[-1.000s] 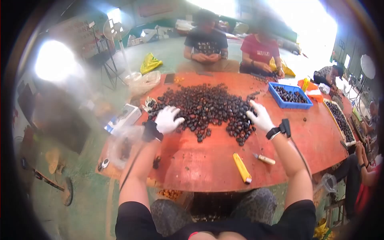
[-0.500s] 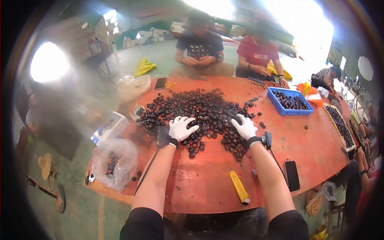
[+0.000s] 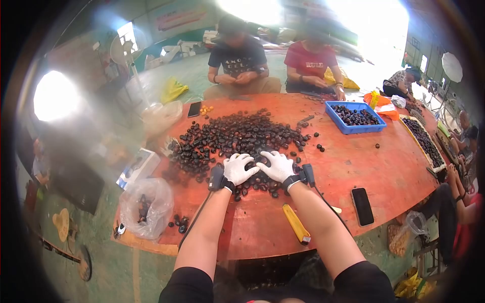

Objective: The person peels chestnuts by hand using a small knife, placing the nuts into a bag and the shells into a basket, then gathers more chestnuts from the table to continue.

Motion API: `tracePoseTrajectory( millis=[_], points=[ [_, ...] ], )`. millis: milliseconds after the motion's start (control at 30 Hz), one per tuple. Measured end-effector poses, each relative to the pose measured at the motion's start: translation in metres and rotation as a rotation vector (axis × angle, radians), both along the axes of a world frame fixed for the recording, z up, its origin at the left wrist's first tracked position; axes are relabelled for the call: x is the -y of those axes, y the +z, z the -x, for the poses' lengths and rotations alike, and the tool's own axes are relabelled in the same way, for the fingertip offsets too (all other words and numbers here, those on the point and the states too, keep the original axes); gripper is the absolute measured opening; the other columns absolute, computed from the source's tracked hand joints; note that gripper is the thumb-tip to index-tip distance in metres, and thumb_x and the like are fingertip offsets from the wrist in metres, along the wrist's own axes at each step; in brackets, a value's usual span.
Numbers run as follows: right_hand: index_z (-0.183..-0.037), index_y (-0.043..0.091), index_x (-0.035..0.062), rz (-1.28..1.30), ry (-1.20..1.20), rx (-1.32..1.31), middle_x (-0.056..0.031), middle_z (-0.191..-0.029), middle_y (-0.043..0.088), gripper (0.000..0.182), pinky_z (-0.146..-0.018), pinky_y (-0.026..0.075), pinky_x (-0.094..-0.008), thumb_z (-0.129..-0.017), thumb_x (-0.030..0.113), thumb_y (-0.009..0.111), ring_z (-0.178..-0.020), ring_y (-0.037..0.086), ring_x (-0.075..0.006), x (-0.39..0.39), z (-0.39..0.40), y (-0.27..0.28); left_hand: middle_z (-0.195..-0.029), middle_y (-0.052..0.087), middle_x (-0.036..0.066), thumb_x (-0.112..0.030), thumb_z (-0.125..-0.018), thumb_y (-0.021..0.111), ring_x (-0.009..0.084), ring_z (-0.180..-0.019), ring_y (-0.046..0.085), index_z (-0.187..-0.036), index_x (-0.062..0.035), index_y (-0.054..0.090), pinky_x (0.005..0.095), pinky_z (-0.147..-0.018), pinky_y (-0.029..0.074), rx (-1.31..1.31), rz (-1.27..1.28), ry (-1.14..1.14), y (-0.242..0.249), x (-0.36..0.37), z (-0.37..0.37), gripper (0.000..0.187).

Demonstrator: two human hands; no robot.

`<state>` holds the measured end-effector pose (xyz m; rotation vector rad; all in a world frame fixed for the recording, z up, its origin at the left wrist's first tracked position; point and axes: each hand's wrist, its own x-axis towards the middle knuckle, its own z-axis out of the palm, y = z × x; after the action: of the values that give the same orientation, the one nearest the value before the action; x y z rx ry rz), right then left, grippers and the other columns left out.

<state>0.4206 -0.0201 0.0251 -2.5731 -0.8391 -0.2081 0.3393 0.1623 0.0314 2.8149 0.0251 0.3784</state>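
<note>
A wide heap of dark, shiny nuts that look like chestnuts (image 3: pixel 237 132) covers the middle of the red table (image 3: pixel 323 166). At the heap's near edge, my left hand (image 3: pixel 237 169) in a white glove rests on the nuts, thumb stretched out and fingers curved apart. My right hand (image 3: pixel 278 166), gloved too, lies beside it with its fingers spread. The two thumbs almost meet, with nuts under and between the palms. Each wrist wears a black strap with a small device. A yellow-handled utility knife (image 3: pixel 296 223) lies in front of my right forearm.
A blue tray (image 3: pixel 356 130) of nuts stands at the back right, near a black phone (image 3: pixel 362 207). To the left are a clear plastic bag (image 3: pixel 146 208) and a white box (image 3: pixel 139 169). Two people (image 3: pixel 237 55) sit across the table, their hands on small items.
Both hands have come together and nearer to me, drawing loose nuts between them. The gap that lay between the hands has closed. The view has shifted slightly.
</note>
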Motion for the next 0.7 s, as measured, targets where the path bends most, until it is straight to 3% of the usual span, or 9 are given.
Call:
tracePoseTrajectory(
  millis=[167, 367, 433, 533, 633, 700],
  points=[
    [-0.134, 0.057, 0.0292, -0.026, 0.027, 0.020, -0.0078, -0.131, 0.056, 0.057, -0.097, 0.039, -0.0588, -0.087, 0.063, 0.056, -0.120, 0.055, -0.0337, 0.001, 0.024, -0.001, -0.139, 0.056, 0.005, -0.053, -0.087, 0.063, 0.0275, -0.129, 0.047, -0.122, -0.0120, 0.066, 0.0482, -0.107, 0.032, 0.033, 0.012, -0.056, -0.002, 0.005, 0.019, 0.054],
    [-0.135, 0.055, 0.0242, -0.043, 0.150, 0.068, -0.0098, -0.136, 0.053, 0.058, -0.100, 0.036, -0.0592, -0.088, 0.058, 0.059, -0.122, 0.051, -0.0358, 0.002, 0.050, -0.002, -0.144, 0.051, 0.007, -0.050, -0.089, 0.062, 0.0299, -0.134, 0.043, -0.128, -0.0098, 0.060, 0.0538, -0.110, 0.028, 0.134, -0.008, -0.104, -0.026, -0.002, 0.046, 0.056],
    [-0.138, 0.054, 0.0234, -0.024, 0.215, 0.050, -0.0137, -0.140, 0.049, 0.061, -0.102, 0.035, -0.0605, -0.087, 0.056, 0.061, -0.128, 0.046, -0.0375, 0.005, 0.060, 0.005, -0.155, 0.037, 0.013, -0.049, -0.092, 0.058, 0.0383, -0.142, 0.032, -0.142, -0.0075, 0.046, 0.0564, -0.116, 0.020, 0.055, -0.043, -0.071, -0.025, 0.005, 0.065, 0.066],
    [-0.143, 0.050, 0.0226, -0.051, 0.319, 0.050, -0.0173, -0.145, 0.046, 0.066, -0.104, 0.033, -0.0620, -0.088, 0.055, 0.062, -0.133, 0.041, -0.0398, 0.015, 0.069, 0.005, -0.160, 0.027, 0.015, -0.049, -0.094, 0.055, 0.0407, -0.146, 0.024, -0.153, -0.0074, 0.032, 0.0597, -0.117, 0.016, 0.020, 0.076, -0.099, -0.025, 0.019, 0.093, 0.076],
    [-0.147, 0.046, 0.0265, -0.021, 0.404, 0.035, -0.0183, -0.152, 0.039, 0.067, -0.110, 0.023, -0.0658, -0.088, 0.053, 0.063, -0.139, 0.034, -0.0418, 0.035, 0.084, 0.010, -0.163, 0.021, 0.015, -0.049, -0.094, 0.056, 0.0403, -0.149, 0.018, -0.155, -0.0100, 0.029, 0.0617, -0.118, 0.013, 0.041, 0.150, -0.185, -0.017, 0.028, 0.131, 0.078],
    [-0.146, 0.047, 0.0258, -0.028, 0.397, 0.117, -0.0183, -0.152, 0.039, 0.066, -0.111, 0.021, -0.0659, -0.087, 0.049, 0.066, -0.140, 0.032, -0.0418, 0.050, 0.087, 0.014, -0.164, 0.019, 0.015, -0.053, -0.093, 0.055, 0.0427, -0.149, 0.016, -0.156, -0.0127, 0.028, 0.0644, -0.117, 0.012, 0.071, 0.077, -0.096, -0.012, 0.023, 0.139, 0.080]
  ],
)
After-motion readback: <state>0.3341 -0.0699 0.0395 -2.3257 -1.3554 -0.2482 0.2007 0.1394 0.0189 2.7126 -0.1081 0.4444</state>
